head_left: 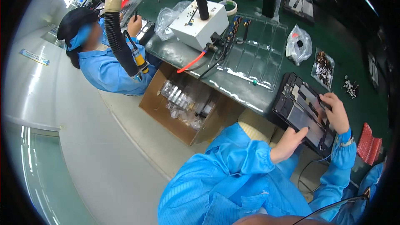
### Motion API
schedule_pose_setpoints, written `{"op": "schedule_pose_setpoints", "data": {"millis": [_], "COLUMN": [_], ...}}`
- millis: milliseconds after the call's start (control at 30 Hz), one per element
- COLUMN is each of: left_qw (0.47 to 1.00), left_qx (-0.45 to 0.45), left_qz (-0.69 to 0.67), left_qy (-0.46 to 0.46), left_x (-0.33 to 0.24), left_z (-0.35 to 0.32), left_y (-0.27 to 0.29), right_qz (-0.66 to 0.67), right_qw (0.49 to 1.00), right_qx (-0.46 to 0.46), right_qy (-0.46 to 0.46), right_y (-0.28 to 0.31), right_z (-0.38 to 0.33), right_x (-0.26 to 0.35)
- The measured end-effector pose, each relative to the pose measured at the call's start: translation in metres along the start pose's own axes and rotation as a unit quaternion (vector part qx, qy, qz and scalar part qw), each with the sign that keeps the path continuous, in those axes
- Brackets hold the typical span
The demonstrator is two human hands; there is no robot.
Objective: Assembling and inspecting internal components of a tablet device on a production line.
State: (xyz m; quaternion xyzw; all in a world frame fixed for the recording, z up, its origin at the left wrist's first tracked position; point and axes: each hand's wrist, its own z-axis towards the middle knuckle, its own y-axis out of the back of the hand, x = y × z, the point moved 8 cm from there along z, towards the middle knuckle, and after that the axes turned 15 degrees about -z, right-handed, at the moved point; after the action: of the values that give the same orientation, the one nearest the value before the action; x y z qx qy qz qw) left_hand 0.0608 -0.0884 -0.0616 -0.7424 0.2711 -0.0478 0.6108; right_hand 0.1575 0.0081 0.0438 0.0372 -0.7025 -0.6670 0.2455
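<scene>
In front of me, at the table's near edge, lies an opened tablet-like device (296,112) in a black frame, with its flat inner parts showing. My left hand (288,142) grips the near side of it, thumb on top and fingers out of sight beneath. Over the right part of the device, my right hand (336,111) is closed, its fingertips pinched on something small and dark that I cannot make out. Beyond the device lie a clear bag of small brown parts (323,67) and a loose pile of small black-and-white parts (351,87).
A clear compartment tray (260,54) and a white box (201,23) with cables stand on the green table. A cardboard box (166,116) of wrapped parts sits below its edge. Red bubble wrap (369,145) lies right. A co-worker (112,58) sits left, near a hanging hose (114,33).
</scene>
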Motion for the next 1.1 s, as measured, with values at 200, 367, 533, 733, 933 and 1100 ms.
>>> {"op": "schedule_pose_setpoints", "data": {"millis": [200,367,533,733,933,1100], "left_qw": [0.919,0.730,0.531,0.441,0.456,0.590], "left_qx": [0.220,0.332,0.189,0.106,0.135,0.233], "left_qz": [0.273,0.454,0.697,0.775,0.761,0.630], "left_qy": [-0.181,-0.389,-0.444,-0.440,-0.442,-0.449], "left_x": [-0.054,-0.065,-0.060,-0.046,-0.040,-0.049], "left_z": [-0.019,-0.044,-0.039,-0.043,-0.040,-0.030], "left_y": [-0.111,-0.189,-0.162,-0.150,-0.148,-0.151], "right_qz": [0.026,0.128,0.216,0.373,0.576,0.709], "right_qw": [0.958,0.937,0.916,0.873,0.794,0.697], "right_qx": [-0.285,-0.310,-0.292,-0.267,-0.187,-0.102], "right_qy": [-0.039,-0.101,-0.170,-0.167,-0.060,0.032], "right_y": [0.088,0.090,0.040,0.036,0.016,0.066], "right_z": [-0.040,-0.056,0.003,0.061,0.047,-0.006], "right_x": [0.006,0.029,0.058,0.031,0.061,-0.004]}}
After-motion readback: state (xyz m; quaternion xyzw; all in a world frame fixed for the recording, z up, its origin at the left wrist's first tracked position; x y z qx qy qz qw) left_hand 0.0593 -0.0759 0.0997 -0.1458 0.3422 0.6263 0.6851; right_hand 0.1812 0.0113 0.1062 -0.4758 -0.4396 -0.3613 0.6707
